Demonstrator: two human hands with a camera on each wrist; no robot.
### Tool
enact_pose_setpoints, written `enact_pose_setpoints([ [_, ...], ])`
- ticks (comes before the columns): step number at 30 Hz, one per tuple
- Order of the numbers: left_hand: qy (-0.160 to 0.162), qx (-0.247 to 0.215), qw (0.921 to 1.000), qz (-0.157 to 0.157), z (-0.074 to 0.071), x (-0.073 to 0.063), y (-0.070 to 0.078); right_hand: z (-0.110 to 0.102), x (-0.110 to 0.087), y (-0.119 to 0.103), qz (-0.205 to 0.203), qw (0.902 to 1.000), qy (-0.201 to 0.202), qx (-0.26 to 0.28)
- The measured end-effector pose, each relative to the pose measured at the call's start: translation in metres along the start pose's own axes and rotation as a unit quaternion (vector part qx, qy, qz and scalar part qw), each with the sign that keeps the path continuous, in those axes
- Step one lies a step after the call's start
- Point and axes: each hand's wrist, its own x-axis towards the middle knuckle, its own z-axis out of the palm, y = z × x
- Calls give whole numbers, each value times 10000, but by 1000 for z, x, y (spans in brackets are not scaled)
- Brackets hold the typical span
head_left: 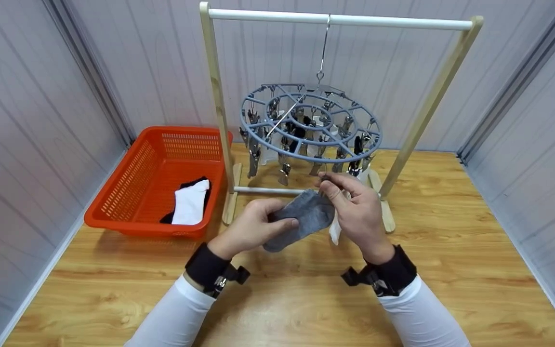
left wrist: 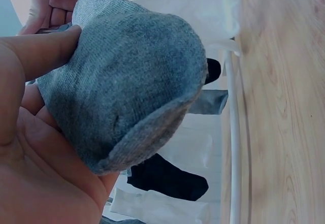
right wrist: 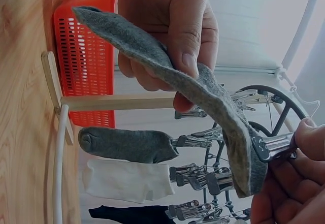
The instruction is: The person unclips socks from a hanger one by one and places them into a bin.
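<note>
Head view shows a person's left hand (head_left: 253, 224) pinching a gray sock (head_left: 306, 217) between thumb and fingers, while the right hand (head_left: 359, 212) pinches a metal clip (right wrist: 277, 145) whose jaws lie over the sock's edge in the right wrist view. The sock is stretched at a slant between the two hands, just below and in front of the near rim of a round blue-gray clip hanger (head_left: 301, 156). That hanger hangs by a hook (head_left: 324, 48) from the white rail (head_left: 393, 22) of a rack with wooden posts (head_left: 431, 103), which stands on a wood-grain surface (head_left: 451, 250). Seen from the right wrist, a second gray sock (right wrist: 127, 145), a white sock (right wrist: 127, 180) and a black sock (right wrist: 129, 215) hang in clips side by side, apart from the held one. To the left of the rack sits an orange-red plastic basket (head_left: 133, 227) with slotted walls; inside it, a folded white sock (head_left: 191, 202) lies on top of black fabric (head_left: 166, 219). Both wrists wear black straps (head_left: 207, 265) above white sleeves (head_left: 171, 313).
</note>
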Motion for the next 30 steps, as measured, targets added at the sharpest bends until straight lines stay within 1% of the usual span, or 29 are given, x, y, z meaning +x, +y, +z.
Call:
enact_pose_setpoints([
  [5,-20,1,10000,-6,0,0,0,-1,-1,2,-138,9999,36,-56],
  [12,-124,-7,9999,-120,-3,-1,1,0,-1,4,-382,9992,150,39],
  [18,-145,-23,9997,-199,-6,0,-2,0,0,4,-455,9987,205,132],
  [21,-122,23,9997,-188,-7,0,-3,0,1,3,-328,9989,192,285],
  [24,-111,110,9998,-157,-8,0,-2,1,1,1,-61,9990,209,378],
  [27,-127,171,9997,-136,-10,-1,-1,0,-1,-3,190,9991,165,336],
  [29,-150,163,9996,-157,-11,-2,1,-1,-2,-4,200,9993,154,266],
  [30,-154,166,9996,-161,-12,-2,2,-1,-2,-4,131,9997,154,169],
])
